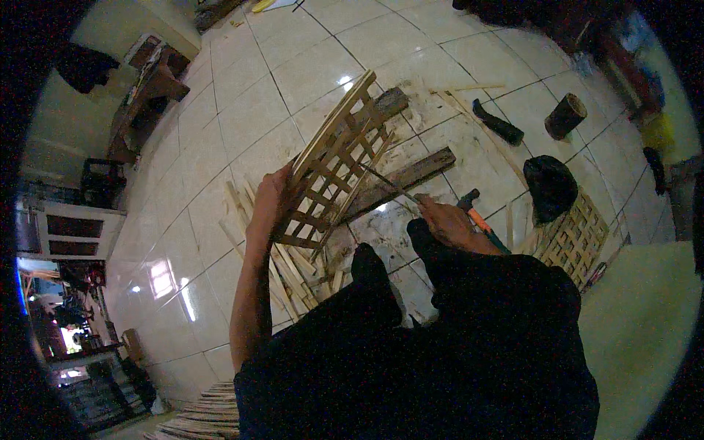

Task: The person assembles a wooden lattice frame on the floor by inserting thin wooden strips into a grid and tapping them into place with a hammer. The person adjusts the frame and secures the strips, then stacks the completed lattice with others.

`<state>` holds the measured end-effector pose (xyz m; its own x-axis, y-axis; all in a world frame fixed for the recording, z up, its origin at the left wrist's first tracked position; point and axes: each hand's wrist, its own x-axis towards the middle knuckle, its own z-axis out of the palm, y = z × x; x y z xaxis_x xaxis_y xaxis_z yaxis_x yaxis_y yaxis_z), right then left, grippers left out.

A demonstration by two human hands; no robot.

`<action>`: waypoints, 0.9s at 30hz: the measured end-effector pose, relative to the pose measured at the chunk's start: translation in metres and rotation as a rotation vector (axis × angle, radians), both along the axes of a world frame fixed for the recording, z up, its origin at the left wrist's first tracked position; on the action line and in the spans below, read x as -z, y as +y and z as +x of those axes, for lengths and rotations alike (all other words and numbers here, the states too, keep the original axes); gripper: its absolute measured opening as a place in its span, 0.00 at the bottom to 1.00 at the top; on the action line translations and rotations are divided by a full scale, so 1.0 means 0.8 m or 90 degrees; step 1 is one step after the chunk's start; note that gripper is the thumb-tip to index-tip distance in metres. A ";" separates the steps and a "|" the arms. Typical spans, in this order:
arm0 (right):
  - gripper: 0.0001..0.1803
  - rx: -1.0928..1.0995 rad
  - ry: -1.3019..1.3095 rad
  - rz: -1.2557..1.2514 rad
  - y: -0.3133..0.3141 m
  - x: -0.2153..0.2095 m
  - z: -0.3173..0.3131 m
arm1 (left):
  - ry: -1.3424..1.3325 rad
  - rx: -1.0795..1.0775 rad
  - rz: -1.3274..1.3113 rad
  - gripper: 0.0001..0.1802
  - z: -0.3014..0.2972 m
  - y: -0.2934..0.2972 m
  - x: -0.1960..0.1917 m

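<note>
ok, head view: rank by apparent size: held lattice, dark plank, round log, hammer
1. lattice, gripped by the left hand, tilted up toward the camera, so nearness inflates it
2. plank
3. and 4. hammer and log: unsure; the right hand partly hides the hammer

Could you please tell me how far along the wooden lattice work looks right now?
Done: one finished slatted wooden lattice panel lies on the tiled floor. In hand: the left hand props up a second pale wooden lattice, the right hand beside an orange-handled hammer. Left: loose wooden slats remain unused.
</note>
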<state>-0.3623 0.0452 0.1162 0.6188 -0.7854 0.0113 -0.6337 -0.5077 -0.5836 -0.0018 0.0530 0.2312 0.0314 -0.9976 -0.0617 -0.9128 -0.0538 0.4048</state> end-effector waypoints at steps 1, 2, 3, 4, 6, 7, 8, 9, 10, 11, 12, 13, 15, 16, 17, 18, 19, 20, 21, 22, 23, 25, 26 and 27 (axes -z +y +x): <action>0.16 0.010 -0.006 0.044 0.000 0.002 0.006 | -0.001 0.012 -0.014 0.22 0.001 0.001 0.002; 0.16 0.020 -0.013 0.088 0.000 0.008 0.012 | -0.002 0.023 -0.028 0.23 0.003 0.001 0.004; 0.16 0.029 -0.017 0.131 0.001 0.014 0.018 | -0.025 0.022 -0.043 0.22 0.006 -0.002 0.009; 0.15 0.019 -0.064 0.060 0.005 0.026 0.025 | -0.049 0.020 -0.057 0.22 0.011 -0.007 0.015; 0.14 0.011 -0.143 -0.086 0.009 0.038 0.031 | -0.050 0.025 -0.062 0.21 0.005 -0.017 0.019; 0.14 0.004 -0.085 -0.002 0.007 0.043 0.031 | -0.035 0.024 -0.051 0.21 0.003 -0.020 0.019; 0.13 -0.007 -0.031 0.084 0.003 0.034 0.037 | -0.025 0.020 -0.038 0.20 0.000 -0.019 0.012; 0.12 -0.019 0.022 0.169 0.002 0.026 0.040 | -0.066 0.024 -0.053 0.20 -0.003 -0.014 0.004; 0.12 -0.016 0.008 0.116 0.002 0.024 0.035 | -0.100 0.033 -0.068 0.20 -0.009 -0.012 -0.002; 0.11 -0.014 -0.007 0.063 0.002 0.022 0.031 | -0.134 0.041 -0.084 0.20 -0.014 -0.009 -0.007; 0.11 -0.014 -0.023 0.015 0.005 0.019 0.030 | -0.133 0.024 -0.067 0.21 -0.018 -0.002 -0.014; 0.11 -0.013 -0.010 0.041 0.007 0.016 0.029 | -0.132 0.008 -0.050 0.21 -0.021 0.004 -0.021; 0.11 -0.011 0.016 0.094 0.010 0.011 0.027 | -0.091 -0.012 -0.024 0.22 -0.020 0.007 -0.020; 0.12 -0.015 -0.036 0.060 0.010 0.012 0.027 | -0.052 -0.016 -0.016 0.22 -0.016 0.007 -0.014; 0.13 -0.018 -0.089 0.026 0.013 0.015 0.025 | -0.014 -0.020 -0.007 0.21 -0.014 0.010 -0.010; 0.14 -0.021 -0.141 -0.008 0.015 0.018 0.025 | 0.004 -0.021 0.008 0.21 -0.015 0.012 -0.009; 0.14 -0.026 -0.083 0.009 0.012 0.024 0.026 | 0.021 -0.022 0.019 0.21 -0.017 0.010 -0.014; 0.15 -0.031 -0.025 0.025 0.009 0.030 0.030 | 0.039 -0.022 0.031 0.20 -0.019 0.009 -0.016; 0.15 -0.035 0.033 0.041 0.008 0.036 0.031 | 0.033 -0.030 0.026 0.20 -0.019 0.009 -0.015; 0.16 -0.037 0.013 0.053 0.007 0.041 0.029 | 0.027 -0.038 0.021 0.20 -0.019 0.012 -0.011; 0.16 -0.051 -0.019 0.066 0.007 0.037 0.037 | 0.008 -0.059 0.017 0.19 -0.014 0.020 -0.016; 0.17 -0.056 -0.030 0.067 0.011 0.035 0.037 | 0.012 -0.065 0.046 0.19 -0.004 0.017 -0.011; 0.17 -0.057 -0.023 0.054 0.014 0.034 0.037 | 0.013 -0.069 0.061 0.19 0.000 0.019 -0.010; 0.17 -0.048 -0.010 0.034 0.012 0.033 0.033 | 0.018 -0.047 0.041 0.19 -0.003 0.014 -0.010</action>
<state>-0.3359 0.0550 0.0895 0.6767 -0.7360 -0.0191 -0.5851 -0.5218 -0.6208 -0.0043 0.0644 0.2389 0.1023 -0.9865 -0.1281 -0.8934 -0.1478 0.4242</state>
